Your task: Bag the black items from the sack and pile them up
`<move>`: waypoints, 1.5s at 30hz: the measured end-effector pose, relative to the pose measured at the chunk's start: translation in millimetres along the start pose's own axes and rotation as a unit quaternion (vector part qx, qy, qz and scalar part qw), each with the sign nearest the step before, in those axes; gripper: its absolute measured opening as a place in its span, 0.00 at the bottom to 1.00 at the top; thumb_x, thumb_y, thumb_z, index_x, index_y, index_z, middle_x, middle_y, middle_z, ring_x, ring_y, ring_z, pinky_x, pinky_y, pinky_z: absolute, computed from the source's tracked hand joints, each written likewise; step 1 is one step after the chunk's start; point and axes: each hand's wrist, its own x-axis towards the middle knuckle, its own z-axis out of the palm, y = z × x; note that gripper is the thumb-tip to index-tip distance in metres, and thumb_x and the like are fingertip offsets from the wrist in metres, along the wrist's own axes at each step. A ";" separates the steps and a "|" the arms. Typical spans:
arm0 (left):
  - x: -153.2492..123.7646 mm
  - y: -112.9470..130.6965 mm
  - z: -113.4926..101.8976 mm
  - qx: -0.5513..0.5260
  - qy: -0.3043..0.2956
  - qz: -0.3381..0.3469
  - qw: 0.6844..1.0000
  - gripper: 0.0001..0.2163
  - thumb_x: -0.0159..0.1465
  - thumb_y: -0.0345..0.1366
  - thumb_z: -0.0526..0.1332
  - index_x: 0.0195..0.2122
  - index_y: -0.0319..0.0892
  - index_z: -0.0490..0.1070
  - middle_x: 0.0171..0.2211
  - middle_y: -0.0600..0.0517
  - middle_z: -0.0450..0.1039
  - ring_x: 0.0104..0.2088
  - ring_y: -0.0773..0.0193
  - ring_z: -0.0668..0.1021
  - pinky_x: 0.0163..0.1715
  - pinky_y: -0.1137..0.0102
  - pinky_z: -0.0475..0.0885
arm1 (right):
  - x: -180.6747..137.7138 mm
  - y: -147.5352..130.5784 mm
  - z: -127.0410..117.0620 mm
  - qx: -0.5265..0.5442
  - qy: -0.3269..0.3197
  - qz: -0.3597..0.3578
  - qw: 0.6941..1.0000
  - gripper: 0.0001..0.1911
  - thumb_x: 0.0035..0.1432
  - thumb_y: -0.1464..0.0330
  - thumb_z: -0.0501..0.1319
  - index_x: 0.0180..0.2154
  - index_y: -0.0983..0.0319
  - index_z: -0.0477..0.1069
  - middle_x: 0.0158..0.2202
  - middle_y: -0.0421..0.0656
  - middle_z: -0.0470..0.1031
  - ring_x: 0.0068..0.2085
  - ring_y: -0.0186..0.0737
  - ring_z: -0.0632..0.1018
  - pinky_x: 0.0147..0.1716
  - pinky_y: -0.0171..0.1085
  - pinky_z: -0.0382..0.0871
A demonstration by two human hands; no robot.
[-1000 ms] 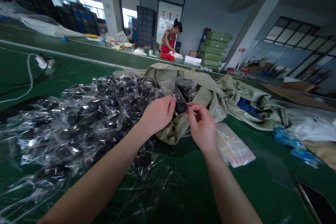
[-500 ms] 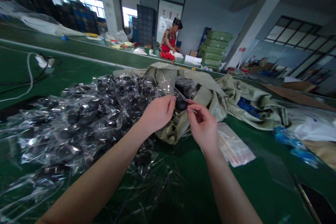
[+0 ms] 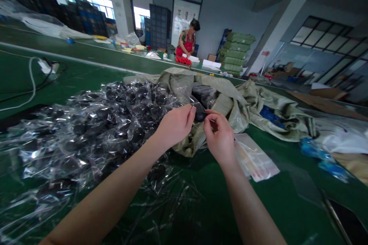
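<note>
My left hand (image 3: 175,124) and my right hand (image 3: 220,138) meet over the green table (image 3: 267,199), both pinched on one small clear plastic bag (image 3: 198,109) with a round black part (image 3: 200,116) inside it. The bag's clear flap sticks up and back from my fingers. Left of my hands lies a big heap of bagged black parts (image 3: 94,130). Just behind my hands is a crumpled grey-green woven sack (image 3: 230,99).
A stack of flat clear bags (image 3: 255,159) lies right of my right hand. Blue plastic pieces (image 3: 324,159) and white sheets sit far right. A white cable and power strip (image 3: 46,67) lie far left. Another person (image 3: 186,42) works at a far table.
My hands have drawn slightly closer together on the bag, and the black part sits lower between my fingertips. The person at the far table has shifted a little.
</note>
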 end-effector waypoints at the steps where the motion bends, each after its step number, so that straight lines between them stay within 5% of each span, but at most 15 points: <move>1: 0.2 -0.5 -0.2 -0.003 -0.001 -0.004 1.000 0.15 0.71 0.36 0.48 0.28 0.41 0.64 0.23 0.53 0.68 0.23 0.66 0.70 0.27 0.70 0.62 | -0.1 0.3 0.4 -0.001 -0.002 0.001 1.000 0.04 0.63 0.71 0.56 0.35 0.60 0.69 0.45 0.49 0.76 0.47 0.42 0.78 0.44 0.41 0.75; 9: 4.6 -8.4 -6.6 -0.057 -0.006 -0.029 0.998 0.16 0.71 0.37 0.47 0.26 0.41 0.64 0.21 0.53 0.68 0.23 0.66 0.70 0.27 0.70 0.62 | -2.0 -0.3 0.1 0.130 -0.019 0.057 0.990 0.05 0.65 0.66 0.55 0.36 0.58 0.67 0.50 0.48 0.74 0.51 0.42 0.78 0.49 0.43 0.75; 16: 5.6 -8.5 -7.2 -0.069 -0.005 -0.030 0.997 0.17 0.70 0.37 0.47 0.25 0.42 0.63 0.21 0.54 0.67 0.23 0.66 0.70 0.27 0.70 0.62 | 0.1 -3.5 -5.4 0.138 -0.048 0.031 0.989 0.10 0.64 0.69 0.56 0.30 0.59 0.71 0.54 0.47 0.74 0.58 0.45 0.73 0.58 0.48 0.68; 20: 5.6 -10.9 -6.6 -0.084 0.000 -0.031 0.996 0.17 0.71 0.38 0.46 0.26 0.42 0.63 0.21 0.53 0.68 0.23 0.66 0.71 0.27 0.70 0.63 | 1.1 -4.9 -6.1 0.180 -0.062 0.046 0.981 0.01 0.59 0.69 0.63 0.34 0.58 0.72 0.57 0.48 0.71 0.60 0.46 0.72 0.56 0.47 0.71; 25: 5.2 -12.5 -6.6 -0.094 -0.003 -0.028 0.995 0.17 0.70 0.39 0.46 0.25 0.42 0.63 0.22 0.53 0.68 0.24 0.65 0.71 0.28 0.70 0.63 | 0.2 -3.3 -3.5 0.217 -0.035 0.074 0.973 0.04 0.59 0.68 0.63 0.39 0.58 0.73 0.54 0.48 0.74 0.57 0.45 0.75 0.53 0.44 0.74; 35: 3.5 -3.4 -4.8 -0.086 -0.007 -0.007 0.996 0.16 0.71 0.37 0.46 0.25 0.43 0.61 0.21 0.54 0.66 0.23 0.66 0.70 0.28 0.70 0.63 | 1.3 -3.4 -6.4 0.079 0.037 -0.005 0.996 0.06 0.60 0.69 0.63 0.38 0.58 0.78 0.46 0.46 0.80 0.47 0.44 0.81 0.47 0.45 0.78; 45: 2.5 -2.7 -2.1 -0.080 -0.011 -0.014 0.997 0.15 0.71 0.36 0.46 0.27 0.43 0.61 0.23 0.54 0.67 0.24 0.66 0.71 0.29 0.70 0.63 | -0.1 -2.7 -2.8 0.037 0.015 -0.006 0.999 0.07 0.64 0.71 0.55 0.33 0.60 0.69 0.46 0.50 0.77 0.49 0.43 0.78 0.48 0.44 0.74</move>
